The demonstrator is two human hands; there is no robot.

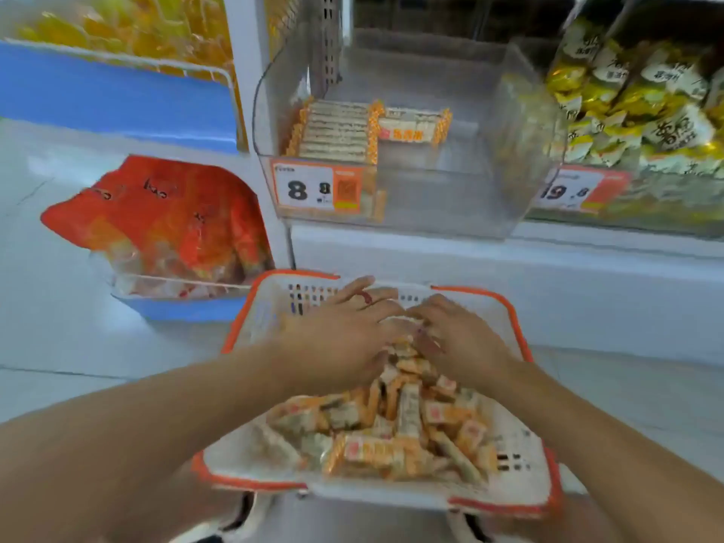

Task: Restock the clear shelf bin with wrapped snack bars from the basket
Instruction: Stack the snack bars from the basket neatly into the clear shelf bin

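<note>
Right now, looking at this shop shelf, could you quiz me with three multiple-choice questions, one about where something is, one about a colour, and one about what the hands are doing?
1. Where do the stacked snack bars lie in the clear shelf bin?
A. at its left side
B. at its right side
C. spread across the whole bin

2. What colour is the rim of the basket?
A. blue
B. orange
C. green

3. What are the left hand and the right hand doing?
A. both reach into the bin
B. both are down in the basket on the loose bars
C. one holds the price tag

Answers: 1 A, the rows sit by the bin's left wall while its right part is bare. 2 B, the edge of the white basket is orange. 3 B, both hands rest together on the pile in the basket.
</note>
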